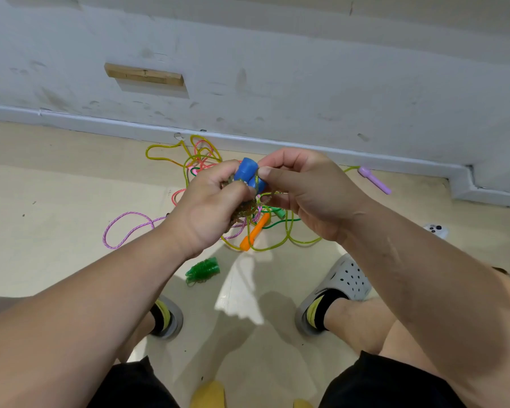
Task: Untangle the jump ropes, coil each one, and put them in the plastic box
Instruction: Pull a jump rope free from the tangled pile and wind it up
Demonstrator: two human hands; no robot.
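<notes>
Fingers [215, 175] of the left hand [209, 214] clasped a coiled rope bundle [242, 208] with blue handles [249, 171]; the right hand [309, 191] pinched its cord. One green coiled rope [203, 270] lay at six o'clock from the hands; the remaining tangle [201, 156], twelve to five o'clock, awaited sorting. No plastic box was in view.

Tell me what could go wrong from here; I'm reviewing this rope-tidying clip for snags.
1. The coil bunched in the left hand could spring open while the right hand pinches at the blue handles.
2. Yellow rope loops lie close to the right slipper; a step could catch them and tighten the tangle.
3. No box is in view, so the finished green bundle sits loose on the floor.
</notes>
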